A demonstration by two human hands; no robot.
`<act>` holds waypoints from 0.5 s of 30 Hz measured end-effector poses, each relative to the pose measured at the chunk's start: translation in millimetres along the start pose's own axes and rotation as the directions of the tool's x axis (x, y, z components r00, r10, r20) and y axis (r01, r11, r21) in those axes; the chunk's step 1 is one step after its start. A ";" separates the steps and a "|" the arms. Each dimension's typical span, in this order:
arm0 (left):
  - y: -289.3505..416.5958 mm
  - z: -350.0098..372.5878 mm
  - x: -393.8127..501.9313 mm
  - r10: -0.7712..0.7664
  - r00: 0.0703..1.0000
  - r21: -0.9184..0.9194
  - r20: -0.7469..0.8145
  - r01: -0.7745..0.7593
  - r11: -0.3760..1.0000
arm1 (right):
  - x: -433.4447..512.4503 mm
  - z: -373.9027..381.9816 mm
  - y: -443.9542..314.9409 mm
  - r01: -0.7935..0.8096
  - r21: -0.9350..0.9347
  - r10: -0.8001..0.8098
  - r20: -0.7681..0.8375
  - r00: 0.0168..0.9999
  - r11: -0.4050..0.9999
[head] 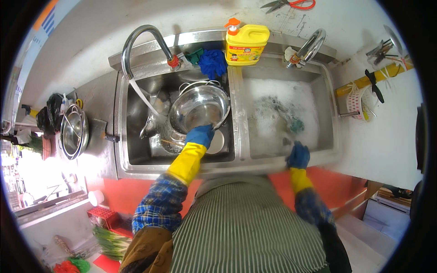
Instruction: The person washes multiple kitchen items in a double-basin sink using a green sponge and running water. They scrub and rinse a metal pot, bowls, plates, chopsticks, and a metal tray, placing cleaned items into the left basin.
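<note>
My left hand, in a blue and yellow rubber glove, grips the near rim of a stainless steel bowl in the left basin. Under and around the bowl lie other metal vessels and a round white item. Water pours from the left faucet beside the bowl. At the near edge of the right basin is my right hand, gloved too and blurred; its finger state is unclear. White suds fill that basin, with a green scrubber among them.
A yellow pump jug and a blue cloth stand behind the divider. The right faucet rises behind the suds. On the left counter are a cleaver and metal bowls. A perforated basket sits at right; red-handled scissors lie at the back.
</note>
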State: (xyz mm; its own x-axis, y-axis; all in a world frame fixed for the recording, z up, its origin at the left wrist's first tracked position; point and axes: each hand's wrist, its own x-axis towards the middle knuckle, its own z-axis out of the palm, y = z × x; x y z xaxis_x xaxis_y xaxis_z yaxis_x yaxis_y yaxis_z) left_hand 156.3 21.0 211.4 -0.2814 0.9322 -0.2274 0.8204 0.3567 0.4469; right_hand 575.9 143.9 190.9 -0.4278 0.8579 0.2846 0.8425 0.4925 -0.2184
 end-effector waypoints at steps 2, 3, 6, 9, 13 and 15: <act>-10.3 -9.1 -20.1 0.132 0.967 -0.044 -0.220 -0.145 0.989 | 1.7 -1.9 -0.4 -0.030 -0.042 0.031 0.042 0.999 0.999; -13.1 -14.2 -27.6 0.141 0.951 -0.059 -0.275 -0.163 0.985 | 3.1 -2.9 -0.3 -0.054 -0.069 0.061 0.110 0.992 0.996; -19.4 -30.4 -58.3 0.177 0.889 -0.002 -0.423 -0.196 0.981 | 6.4 -6.2 -0.1 -0.080 -0.150 0.111 0.215 0.970 0.986; -20.3 -37.7 -85.8 0.265 0.849 0.069 -0.457 -0.263 0.962 | 7.6 -7.7 -0.3 -0.058 -0.184 0.105 0.256 0.961 0.981; -10.4 -12.8 -108.2 0.123 0.962 -0.260 -0.242 -0.186 0.948 | 6.3 -5.9 1.1 -0.121 -0.188 0.159 0.197 0.968 0.975; -3.4 8.6 -111.6 0.157 0.983 -0.159 -0.092 -0.170 0.973 | 6.6 -3.4 3.1 -0.100 -0.189 0.144 0.236 0.961 0.977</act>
State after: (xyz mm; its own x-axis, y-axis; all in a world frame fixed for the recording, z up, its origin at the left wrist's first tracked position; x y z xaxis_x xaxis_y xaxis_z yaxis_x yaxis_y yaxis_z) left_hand 189.2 -84.8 227.7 -0.1932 0.9784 -0.0740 0.7669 0.1976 0.6106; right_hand 576.8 150.6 195.2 -0.3666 0.9301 0.0216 0.9278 0.3673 -0.0651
